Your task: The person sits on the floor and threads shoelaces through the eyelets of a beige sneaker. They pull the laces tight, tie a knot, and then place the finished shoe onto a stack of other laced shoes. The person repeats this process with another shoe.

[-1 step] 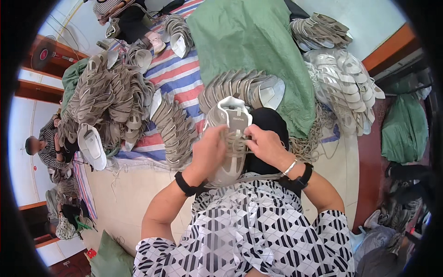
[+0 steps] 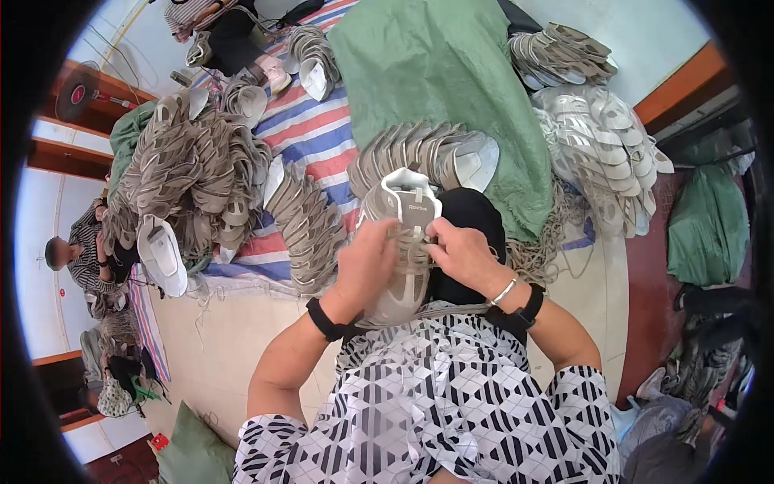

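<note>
A beige-grey shoe upper (image 2: 400, 295) with a white-lined collar lies across my lap, toe towards me and tongue (image 2: 416, 207) away from me. My left hand (image 2: 367, 264) is closed at the left edge of its lacing. My right hand (image 2: 469, 256) is closed at the right edge, thumb and forefinger pinched beside the tongue. A beige shoelace (image 2: 414, 252) crosses the opening between the two hands, and both pinch it. The fingertips of the left hand are partly hidden and slightly blurred.
Just beyond lies a row of nested shoe uppers (image 2: 403, 152), another row (image 2: 302, 234) to its left. A large heap of uppers (image 2: 189, 161) stands farther left. Green sacking (image 2: 435, 73) covers the far middle. Loose laces (image 2: 542, 252) and bagged pale uppers (image 2: 592, 133) lie right. Other people (image 2: 85, 250) sit leftward.
</note>
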Tool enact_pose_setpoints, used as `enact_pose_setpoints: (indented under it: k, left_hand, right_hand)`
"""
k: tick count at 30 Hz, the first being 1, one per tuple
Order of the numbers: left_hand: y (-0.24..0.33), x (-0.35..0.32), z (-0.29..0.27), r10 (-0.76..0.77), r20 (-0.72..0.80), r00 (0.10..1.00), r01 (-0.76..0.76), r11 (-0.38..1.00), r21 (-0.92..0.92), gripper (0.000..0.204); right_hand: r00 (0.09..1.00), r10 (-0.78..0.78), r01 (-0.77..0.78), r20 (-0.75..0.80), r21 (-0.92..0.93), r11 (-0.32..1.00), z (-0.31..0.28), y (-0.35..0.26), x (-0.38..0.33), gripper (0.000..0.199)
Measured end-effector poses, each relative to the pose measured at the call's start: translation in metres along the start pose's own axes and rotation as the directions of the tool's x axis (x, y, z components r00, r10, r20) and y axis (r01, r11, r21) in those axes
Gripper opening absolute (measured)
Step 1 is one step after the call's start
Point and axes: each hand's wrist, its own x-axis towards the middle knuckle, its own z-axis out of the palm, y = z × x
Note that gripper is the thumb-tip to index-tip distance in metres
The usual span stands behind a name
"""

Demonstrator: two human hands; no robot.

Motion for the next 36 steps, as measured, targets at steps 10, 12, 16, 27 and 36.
enact_pose_setpoints:
  k: [10,12,16,27,36]
  left_hand:
    - [0.010,0.000,0.000,-0.107,0.053,0.993,0.100,0.987,0.125,0.018]
    - [0.011,0.002,0.001,-0.159,0.055,0.986,0.154,0.984,0.085,0.018]
    - [0.000,0.011,0.001,-0.248,0.154,0.956,0.278,0.936,-0.215,0.012]
    - [-0.008,0.045,-0.026,0.535,0.328,0.779,-0.610,0.768,0.196,0.023]
    - [-0.006,0.073,-0.025,0.290,0.486,0.825,-0.430,0.879,0.205,0.011]
  right_hand:
    - [0.982,-0.068,0.062,-0.174,-0.038,0.997,0.015,0.012,-0.005,0.010]
    - [0.974,-0.068,0.061,-0.216,-0.040,0.997,0.019,0.010,-0.003,0.009]
    - [0.946,-0.198,0.175,-0.258,-0.111,0.978,0.021,0.010,0.000,0.010]
    - [0.882,-0.330,0.285,-0.336,-0.176,0.942,0.025,0.018,-0.001,0.007]
    - [0.990,0.047,-0.010,-0.134,0.263,0.965,0.024,0.022,0.004,0.013]
